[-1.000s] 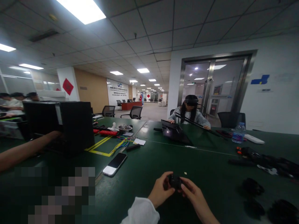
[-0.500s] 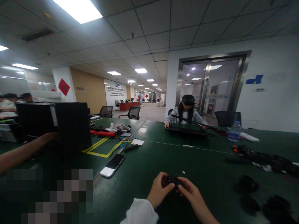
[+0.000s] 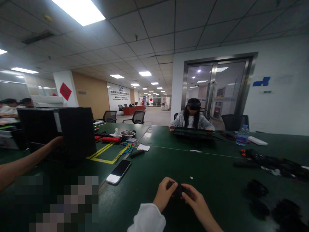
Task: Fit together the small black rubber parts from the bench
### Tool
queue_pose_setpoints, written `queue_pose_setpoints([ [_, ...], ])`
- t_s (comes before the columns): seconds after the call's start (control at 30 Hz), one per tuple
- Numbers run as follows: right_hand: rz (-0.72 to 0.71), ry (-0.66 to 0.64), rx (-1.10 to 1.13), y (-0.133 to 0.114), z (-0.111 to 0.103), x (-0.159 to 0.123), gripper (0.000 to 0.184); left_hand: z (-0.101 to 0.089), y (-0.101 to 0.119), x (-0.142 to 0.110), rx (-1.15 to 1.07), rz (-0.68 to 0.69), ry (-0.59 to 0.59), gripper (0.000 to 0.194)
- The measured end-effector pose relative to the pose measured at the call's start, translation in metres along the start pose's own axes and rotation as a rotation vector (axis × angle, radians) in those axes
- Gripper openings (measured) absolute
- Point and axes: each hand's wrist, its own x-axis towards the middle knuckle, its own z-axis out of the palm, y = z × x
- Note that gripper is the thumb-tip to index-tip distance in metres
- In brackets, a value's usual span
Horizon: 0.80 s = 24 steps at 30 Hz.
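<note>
A small black part is held between both my hands above the green table; its exact kind does not show. My left hand grips its left side with thumb and fingers. On the other side, my right hand pinches it, thumb toward me. My fingers hide much of it. Beyond my hands lies a tiny pale scrap. Several dark clumped pieces rest at the right, apart from my right hand.
A phone lies left of my hands. Farther left, a co-worker's arm reaches into a black case. Across the table sits a person holding a flat black panel, near a water bottle. Wires and a metal bowl are left of centre.
My fingers have shifted on the black part, which is turned and more covered now. Across the table, the person's long dark strip has come down level with the panel.
</note>
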Motion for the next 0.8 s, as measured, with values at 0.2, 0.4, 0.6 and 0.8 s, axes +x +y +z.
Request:
queue_pose_setpoints([
  [0.2,-0.031,0.121,0.069,0.003,0.014,0.004,0.039,-0.018,-0.002,0.004,-0.139,-0.001,-0.124,0.046],
  [0.4,-0.011,0.179,0.116,-0.010,0.027,-0.005,0.038,-0.029,-0.004,0.002,-0.210,-0.009,-0.138,0.054],
  [0.6,-0.013,0.159,0.139,-0.012,0.037,-0.004,0.036,-0.036,-0.006,-0.002,-0.086,-0.047,-0.067,0.048],
  [0.8,-0.026,0.110,0.149,-0.004,0.045,0.007,0.039,-0.041,-0.013,0.003,-0.057,-0.034,0.013,0.040],
])
